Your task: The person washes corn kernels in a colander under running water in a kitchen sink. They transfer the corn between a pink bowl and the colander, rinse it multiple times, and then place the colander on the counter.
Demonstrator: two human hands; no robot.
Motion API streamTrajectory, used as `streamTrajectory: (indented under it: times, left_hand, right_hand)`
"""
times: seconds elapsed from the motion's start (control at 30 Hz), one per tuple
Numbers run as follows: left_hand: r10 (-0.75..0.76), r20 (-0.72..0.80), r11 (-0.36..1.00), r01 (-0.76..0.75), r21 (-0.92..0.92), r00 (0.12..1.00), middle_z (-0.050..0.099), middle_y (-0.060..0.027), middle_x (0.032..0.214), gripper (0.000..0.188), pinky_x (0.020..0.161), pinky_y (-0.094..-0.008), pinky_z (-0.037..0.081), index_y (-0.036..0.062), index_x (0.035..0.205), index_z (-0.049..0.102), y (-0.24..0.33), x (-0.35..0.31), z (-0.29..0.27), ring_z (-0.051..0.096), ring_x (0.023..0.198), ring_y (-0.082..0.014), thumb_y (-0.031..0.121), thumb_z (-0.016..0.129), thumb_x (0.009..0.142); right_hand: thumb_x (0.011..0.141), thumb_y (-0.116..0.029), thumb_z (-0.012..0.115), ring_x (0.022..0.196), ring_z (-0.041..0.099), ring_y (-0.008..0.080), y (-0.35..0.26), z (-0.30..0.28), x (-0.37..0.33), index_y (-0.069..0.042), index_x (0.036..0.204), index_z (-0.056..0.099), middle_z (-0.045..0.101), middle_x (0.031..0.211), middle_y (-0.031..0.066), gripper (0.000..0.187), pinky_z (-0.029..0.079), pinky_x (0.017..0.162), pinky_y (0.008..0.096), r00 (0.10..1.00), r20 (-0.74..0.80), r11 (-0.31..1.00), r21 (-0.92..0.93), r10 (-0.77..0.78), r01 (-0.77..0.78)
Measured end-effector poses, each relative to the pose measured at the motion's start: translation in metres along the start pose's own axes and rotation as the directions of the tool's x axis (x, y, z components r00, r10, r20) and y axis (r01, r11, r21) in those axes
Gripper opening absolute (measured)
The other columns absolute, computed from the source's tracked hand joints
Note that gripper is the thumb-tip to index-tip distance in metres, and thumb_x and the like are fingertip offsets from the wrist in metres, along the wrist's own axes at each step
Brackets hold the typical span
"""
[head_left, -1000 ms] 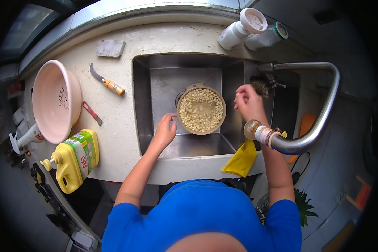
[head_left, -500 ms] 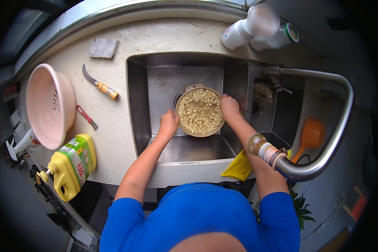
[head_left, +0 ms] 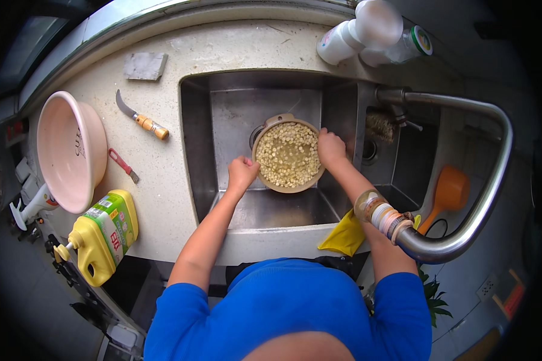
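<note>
A round beige basin [head_left: 288, 191] sits in the larger steel sink bowl [head_left: 241, 105], with a small tab on its far rim. Pale yellowish kernels or split beans [head_left: 280, 171] lie in it under cloudy water; their exact kind is unclear. My left hand [head_left: 242, 174] is closed on the basin's left rim, thumb and fingers pinched together. On the opposite side my right hand [head_left: 332, 148] grips the right rim, its fingertips partly hidden. Part of the drain shows just behind the basin's left edge.
A curved steel faucet [head_left: 494, 174] arches over my right forearm. Yellow cloth [head_left: 343, 234] hangs at the sink's front edge. Left on the counter are a hooked knife [head_left: 141, 115], a red-handled scraper [head_left: 123, 165], a pink basin [head_left: 94, 144] and a yellow jug [head_left: 96, 246]. White bottles [head_left: 337, 45] stand behind.
The kernels and water have shifted inside the basin, leaving a different bare patch at the middle. Both hands keep hold of the rim; the basin sits slightly higher in view.
</note>
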State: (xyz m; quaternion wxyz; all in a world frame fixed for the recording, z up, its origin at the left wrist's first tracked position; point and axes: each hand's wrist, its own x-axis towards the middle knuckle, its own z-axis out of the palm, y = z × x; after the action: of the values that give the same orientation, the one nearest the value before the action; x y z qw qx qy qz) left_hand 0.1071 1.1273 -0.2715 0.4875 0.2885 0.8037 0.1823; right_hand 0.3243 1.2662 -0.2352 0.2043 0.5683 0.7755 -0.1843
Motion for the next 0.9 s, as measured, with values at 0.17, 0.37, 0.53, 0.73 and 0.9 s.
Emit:
streamTrajectory:
  times: [0.17,0.37,0.53,0.73,0.9]
  left_hand:
    - [-0.049,0.091,0.986,0.063,-0.152,0.995,0.060,-0.0072,0.061,0.015,0.045,-0.0248,0.050,-0.0014,0.072,0.057,0.001,-0.002,-0.004,0.059,0.050,-0.0124,0.012,0.063,0.076]
    - [-0.055,0.132,0.977,0.081,-0.200,0.990,0.060,-0.0062,0.063,0.014,0.046,-0.0238,0.050,-0.0015,0.075,0.056,0.008,-0.007,-0.010,0.059,0.050,-0.0120,0.011,0.062,0.078]
    - [-0.038,0.163,0.966,0.078,-0.247,0.986,0.060,-0.0054,0.063,0.012,0.048,-0.0238,0.050,-0.0008,0.076,0.056,0.007,-0.010,-0.012,0.059,0.052,-0.0118,0.010,0.060,0.080]
    - [-0.014,0.129,0.950,0.054,-0.307,0.992,0.056,-0.0039,0.057,0.013,0.044,-0.0239,0.046,-0.0007,0.070,0.056,0.014,-0.020,-0.016,0.057,0.048,-0.0105,0.010,0.062,0.075]
    - [0.029,0.186,0.947,0.033,-0.320,0.982,0.056,-0.0039,0.059,0.013,0.046,-0.0236,0.045,0.0020,0.072,0.051,0.013,-0.031,-0.026,0.057,0.050,-0.0105,0.009,0.062,0.076]
  right_hand:
    - [0.081,-0.006,0.049,0.076,0.065,0.0337,0.003,-0.002,-0.002,0.001,0.092,0.052,0.063,0.085,0.0204,0.013,0.054,0.065,0.0407,1.000,-0.004,1.000,0.005,-0.016,0.017]
    - [0.082,-0.006,0.047,0.076,0.065,0.0345,0.004,-0.007,-0.006,0.001,0.092,0.051,0.062,0.086,0.0215,0.013,0.054,0.065,0.0414,1.000,0.012,1.000,0.023,-0.014,0.014]
    - [0.080,-0.003,0.048,0.077,0.064,0.0366,0.004,-0.014,-0.011,0.003,0.092,0.049,0.062,0.085,0.0230,0.013,0.053,0.066,0.0419,0.999,0.019,0.999,0.031,-0.026,0.025]
    - [0.081,-0.004,0.047,0.079,0.064,0.0365,0.004,-0.025,-0.020,0.003,0.092,0.050,0.062,0.085,0.0232,0.013,0.053,0.067,0.0419,0.999,0.041,0.999,0.013,-0.032,0.032]
    - [0.081,-0.005,0.049,0.081,0.063,0.0382,0.002,-0.041,-0.034,0.002,0.092,0.050,0.062,0.085,0.0235,0.014,0.052,0.069,0.0430,0.997,0.053,0.997,0.066,-0.048,0.045]
